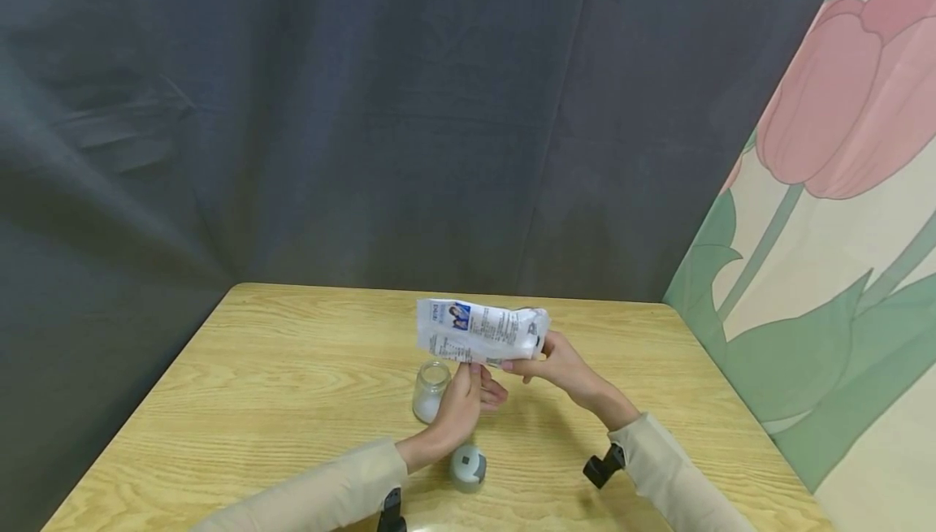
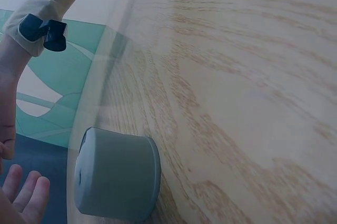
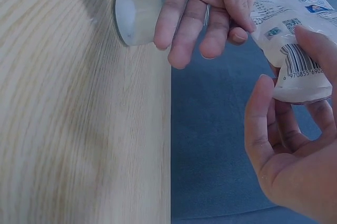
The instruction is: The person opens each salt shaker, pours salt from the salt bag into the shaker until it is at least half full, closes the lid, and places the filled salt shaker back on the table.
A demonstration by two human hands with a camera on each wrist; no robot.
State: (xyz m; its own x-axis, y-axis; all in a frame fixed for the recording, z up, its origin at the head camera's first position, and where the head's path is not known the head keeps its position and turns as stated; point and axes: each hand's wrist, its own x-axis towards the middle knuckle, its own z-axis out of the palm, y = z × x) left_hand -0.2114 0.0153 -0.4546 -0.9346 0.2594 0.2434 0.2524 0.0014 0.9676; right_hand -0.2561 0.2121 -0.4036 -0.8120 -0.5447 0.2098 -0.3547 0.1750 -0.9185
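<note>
A white plastic bag (image 1: 483, 330) with blue print and a barcode is held up above the table, lying nearly level in the head view. My right hand (image 1: 566, 369) grips its right end, thumb on the near face. At the bag's lower edge my left hand (image 1: 457, 406) pinches it between thumb and forefinger, the other fingers extended. Just left of that hand stands an uncapped glass jar (image 1: 430, 394) with white contents at its bottom. A grey-green cap-like piece (image 2: 118, 174) sits on the table below the left wrist.
The wooden table (image 1: 292, 353) runs back to a dark curtain (image 1: 409, 126). On the right hangs a tulip-patterned cloth (image 1: 826, 272). Black wrist mounts (image 1: 604, 467) stick out from the sleeves.
</note>
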